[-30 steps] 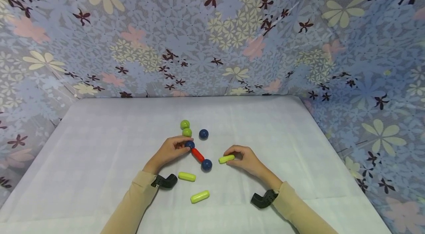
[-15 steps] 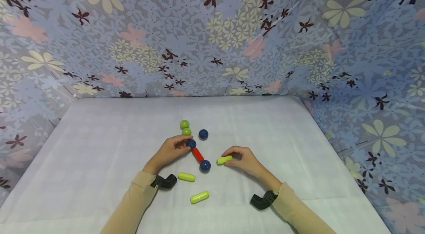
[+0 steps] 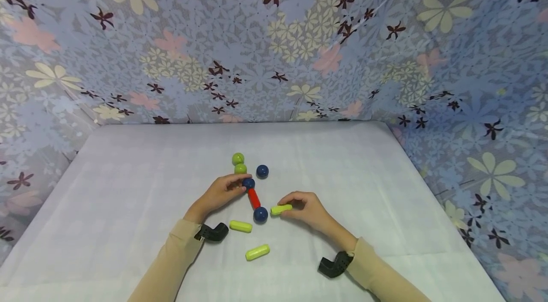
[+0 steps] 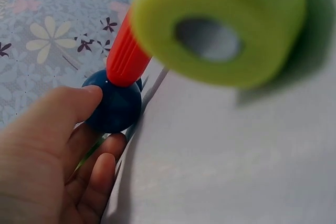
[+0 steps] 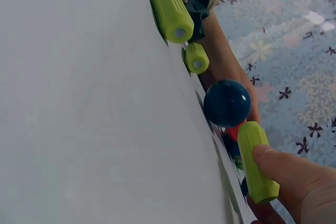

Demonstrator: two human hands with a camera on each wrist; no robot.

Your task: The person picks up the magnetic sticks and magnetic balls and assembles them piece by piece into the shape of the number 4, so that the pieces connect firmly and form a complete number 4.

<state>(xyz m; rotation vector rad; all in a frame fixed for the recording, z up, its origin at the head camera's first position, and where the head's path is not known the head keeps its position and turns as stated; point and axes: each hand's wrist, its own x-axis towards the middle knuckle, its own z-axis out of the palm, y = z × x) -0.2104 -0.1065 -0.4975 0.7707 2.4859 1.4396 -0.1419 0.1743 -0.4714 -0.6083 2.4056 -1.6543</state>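
So, counting up the bits on the white-covered table (image 3: pixel 342 159): three blue balls, two green balls, one red rod and three yellow-green rods. The left hand (image 3: pixel 223 192) has the far blue ball (image 3: pixel 249 183) pinched between thumb and fingers, and the red rod (image 3: pixel 254 199) runs from that one to the near blue ball (image 3: pixel 260 215), touching both. Third blue ball (image 3: pixel 262 171) sits loose just behind. The right hand (image 3: pixel 306 207) is pinching a yellow-green rod (image 3: pixel 280 209), tip just beside the near blue ball, with a small gap showing from the head view. The other two rods, the upper one (image 3: pixel 240 226) and the lower one (image 3: pixel 257 252), lie between the forearms. Both green balls (image 3: pixel 238 159) are past the left fingers, which kinda crowd the nearer one. Each wrist wears a black gadget (image 3: pixel 214 233), and there's flowery fabric (image 3: pixel 257 45) behind everything.
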